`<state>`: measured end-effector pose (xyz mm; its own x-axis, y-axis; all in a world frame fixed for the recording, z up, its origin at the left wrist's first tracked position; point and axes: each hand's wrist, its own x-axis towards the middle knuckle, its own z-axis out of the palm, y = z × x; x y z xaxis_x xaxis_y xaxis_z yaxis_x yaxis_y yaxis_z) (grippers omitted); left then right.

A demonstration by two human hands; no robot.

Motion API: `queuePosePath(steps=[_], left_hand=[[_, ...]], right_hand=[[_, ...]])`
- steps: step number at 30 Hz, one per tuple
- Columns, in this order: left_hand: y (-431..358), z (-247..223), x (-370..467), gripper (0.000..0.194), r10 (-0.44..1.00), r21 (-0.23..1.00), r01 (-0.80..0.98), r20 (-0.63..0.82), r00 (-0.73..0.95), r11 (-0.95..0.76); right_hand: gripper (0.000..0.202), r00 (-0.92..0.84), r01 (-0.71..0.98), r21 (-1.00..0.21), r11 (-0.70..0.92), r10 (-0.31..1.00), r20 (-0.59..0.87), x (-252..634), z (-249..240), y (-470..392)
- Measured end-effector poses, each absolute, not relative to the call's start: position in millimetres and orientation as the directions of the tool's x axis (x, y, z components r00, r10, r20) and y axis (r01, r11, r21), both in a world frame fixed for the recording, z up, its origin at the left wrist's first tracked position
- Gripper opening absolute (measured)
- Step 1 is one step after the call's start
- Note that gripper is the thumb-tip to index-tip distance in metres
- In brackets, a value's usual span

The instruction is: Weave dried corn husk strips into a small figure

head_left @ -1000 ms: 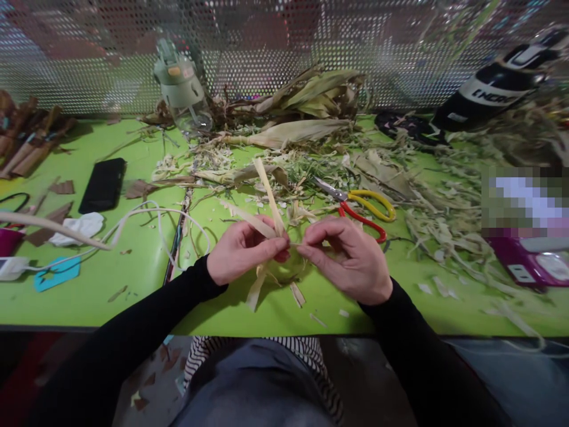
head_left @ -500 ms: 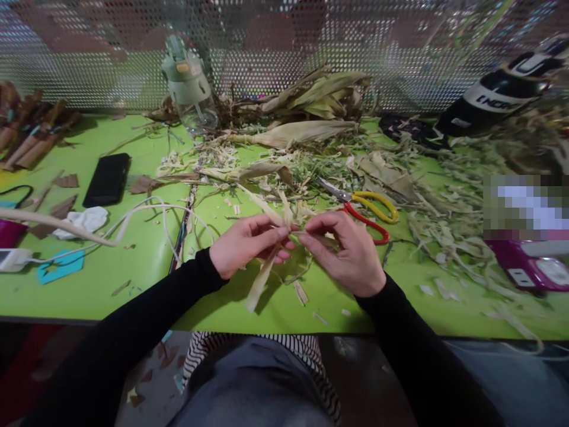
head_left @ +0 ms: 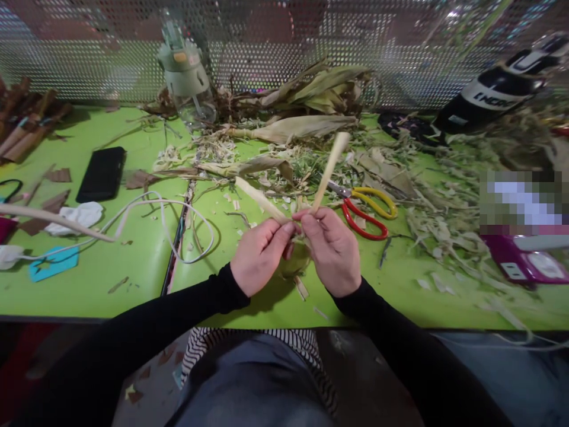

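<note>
My left hand (head_left: 261, 254) pinches a pale dried husk strip (head_left: 260, 198) that points up and to the left. Close beside it, my right hand (head_left: 334, 252) grips another pale strip (head_left: 331, 169), which stands up toward the back right. The fingertips of both hands nearly meet over the front of the green table (head_left: 249, 305). Where the strips come together, fingers hide part of them. Scissors (head_left: 367, 210) with one yellow and one red handle lie just beyond my right hand.
Husks (head_left: 306, 127) and shredded scraps (head_left: 444, 222) cover the back and right. A clear-based bottle (head_left: 189, 89) stands behind; a black bottle (head_left: 489, 98) leans at right. Left are a phone (head_left: 101, 174), white tissue (head_left: 75, 217), a looped cable (head_left: 164, 222) and a blue tag (head_left: 54, 263).
Both hands have drawn closer together. The strip that hung down toward the table's front edge no longer shows there, and a strip now rises from my right hand. The view has shifted slightly.
</note>
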<state>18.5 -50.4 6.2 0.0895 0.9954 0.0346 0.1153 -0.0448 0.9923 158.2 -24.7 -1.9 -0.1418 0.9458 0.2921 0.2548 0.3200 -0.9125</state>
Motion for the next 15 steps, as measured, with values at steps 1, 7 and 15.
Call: queuePosePath(steps=[1, 7, 15], left_hand=[[-51.3, 4.9, 19.5, 0.034, 0.995, 0.988, 0.139, 0.052, 0.086, -0.064], [-49.4, 1.6, 15.0, 0.020, 0.980, 0.972, 0.150, 0.162, 0.116, -0.178], [-41.8, 4.7, 6.8, 0.017, 0.989, 0.999, -0.034, 0.000, 0.150, 0.005]], right_hand=[[0.018, -0.127, 0.229, -0.929, 0.292, 0.955, 0.268, 157.6, -2.3, -24.9], [0.021, -0.186, -0.013, -0.993, 0.120, 0.975, 0.120, 159.5, 0.4, -22.6], [0.015, -0.247, 0.026, -0.987, 0.158, 0.958, 0.146, 164.3, 4.3, -23.3]])
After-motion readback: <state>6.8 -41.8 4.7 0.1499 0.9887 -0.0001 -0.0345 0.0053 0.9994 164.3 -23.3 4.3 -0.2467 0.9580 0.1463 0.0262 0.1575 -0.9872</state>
